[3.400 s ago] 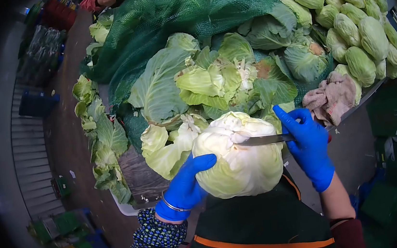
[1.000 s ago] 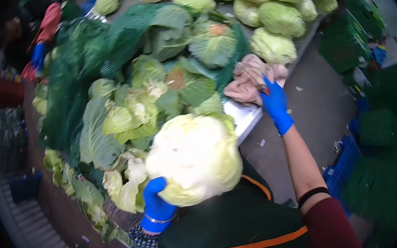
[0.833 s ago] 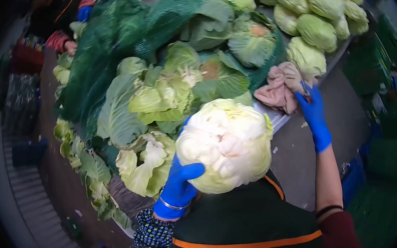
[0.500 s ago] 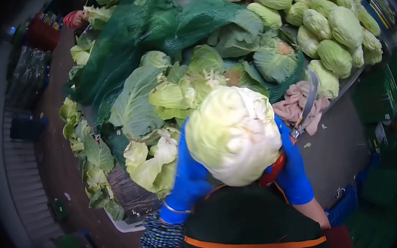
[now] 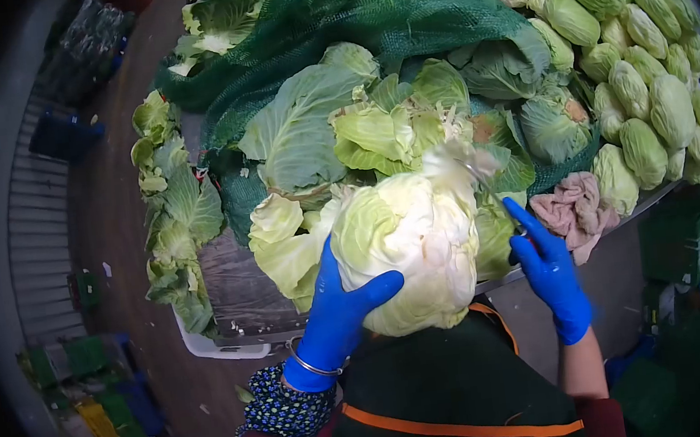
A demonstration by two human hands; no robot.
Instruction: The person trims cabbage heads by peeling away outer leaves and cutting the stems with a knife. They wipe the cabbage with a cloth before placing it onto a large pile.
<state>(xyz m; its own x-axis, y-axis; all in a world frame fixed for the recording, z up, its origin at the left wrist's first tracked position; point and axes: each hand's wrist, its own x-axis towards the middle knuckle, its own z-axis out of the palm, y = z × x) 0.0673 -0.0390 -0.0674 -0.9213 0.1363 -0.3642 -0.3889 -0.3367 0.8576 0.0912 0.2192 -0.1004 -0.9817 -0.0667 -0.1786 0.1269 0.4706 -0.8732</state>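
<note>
My left hand (image 5: 344, 304), in a blue glove, grips a pale, trimmed cabbage (image 5: 409, 251) from its left side, thumb across the front. To the right of it my right hand (image 5: 547, 270), also gloved in blue, is closed around a knife (image 5: 486, 190). The knife's blade is smeared by motion and points up and left at the cabbage's upper right edge. Behind the cabbage lie loose outer leaves (image 5: 375, 135) and a large green leaf (image 5: 294, 130). Another whole cabbage (image 5: 555, 122) with a brownish cut stem rests by the green net (image 5: 306, 40).
Many trimmed, oblong cabbages (image 5: 633, 86) are heaped at the right back. A pinkish cloth (image 5: 575, 212) lies on the table's right edge. Leaves (image 5: 183, 210) line the left side, by a dark board (image 5: 242, 285) and a white rim (image 5: 206, 346). Green crates (image 5: 677, 248) stand at right.
My right hand has left the cabbage's side and moved right, its knife swinging from upright to tilted left over the cabbage. The cabbage is lower, and the view has shifted left.
</note>
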